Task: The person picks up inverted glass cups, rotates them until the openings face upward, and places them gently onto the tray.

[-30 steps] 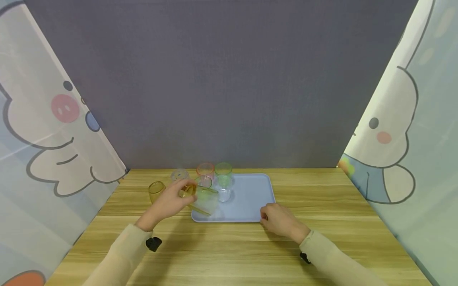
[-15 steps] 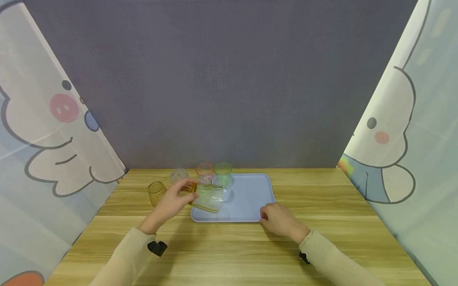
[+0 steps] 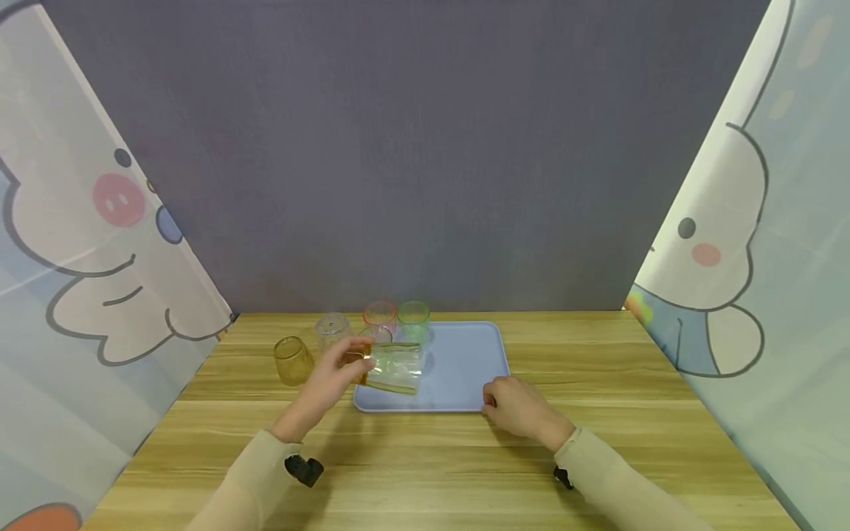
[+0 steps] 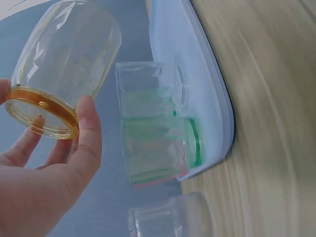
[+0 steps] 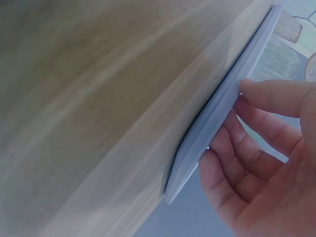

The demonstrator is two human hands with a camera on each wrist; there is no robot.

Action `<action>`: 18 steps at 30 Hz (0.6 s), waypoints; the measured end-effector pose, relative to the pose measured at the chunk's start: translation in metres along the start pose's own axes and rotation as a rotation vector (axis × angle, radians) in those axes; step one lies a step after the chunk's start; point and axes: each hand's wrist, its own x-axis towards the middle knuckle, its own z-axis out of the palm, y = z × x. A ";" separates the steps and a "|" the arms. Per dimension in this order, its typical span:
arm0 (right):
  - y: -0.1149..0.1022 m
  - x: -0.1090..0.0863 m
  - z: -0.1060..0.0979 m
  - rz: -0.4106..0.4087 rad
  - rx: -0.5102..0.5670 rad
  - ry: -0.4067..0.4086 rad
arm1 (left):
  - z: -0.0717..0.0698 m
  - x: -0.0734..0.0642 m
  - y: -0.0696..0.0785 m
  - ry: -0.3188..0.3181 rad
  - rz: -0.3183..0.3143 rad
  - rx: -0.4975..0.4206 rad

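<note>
My left hand (image 3: pixel 325 380) grips a see-through amber drinking glass (image 3: pixel 397 369) round its base. The glass lies nearly sideways over the left part of the pale blue tray (image 3: pixel 468 369), its mouth to the right. In the left wrist view, thumb and fingers ring the glass's orange base band (image 4: pixel 42 101). On the tray's back left stand a pink-rimmed glass (image 3: pixel 381 316) and a green glass (image 3: pixel 415 316); a clear glass (image 4: pixel 143 81) stands beside the green one, partly hidden by the held glass in the head view. My right hand (image 3: pixel 524 413) pinches the tray's near right rim (image 5: pixel 210 121).
Left of the tray, a second amber glass (image 3: pixel 292 361) stands upright on the wooden table (image 3: pixel 425 472). A clear glass (image 3: pixel 332 324) is behind it, near the tray's back left corner. A dark grey backdrop (image 3: pixel 425 184) rises at the table's far edge, with cartoon-printed curtains (image 3: pixel 717 206) at both sides.
My left hand has moved to the right with the amber glass, whose mouth has swung from pointing down-right to nearly straight right. The right hand stays at the tray's rim.
</note>
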 end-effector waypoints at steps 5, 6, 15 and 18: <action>0.000 0.000 0.001 0.004 0.009 -0.004 | 0.007 0.001 0.000 0.013 -0.064 -0.098; 0.000 0.000 0.001 0.005 0.010 -0.005 | 0.008 0.001 0.000 0.014 -0.071 -0.113; 0.001 0.000 0.001 -0.002 0.009 0.002 | 0.014 0.003 0.000 0.008 -0.102 -0.231; 0.001 0.001 0.002 0.001 0.010 0.004 | 0.016 0.004 -0.001 0.008 -0.110 -0.269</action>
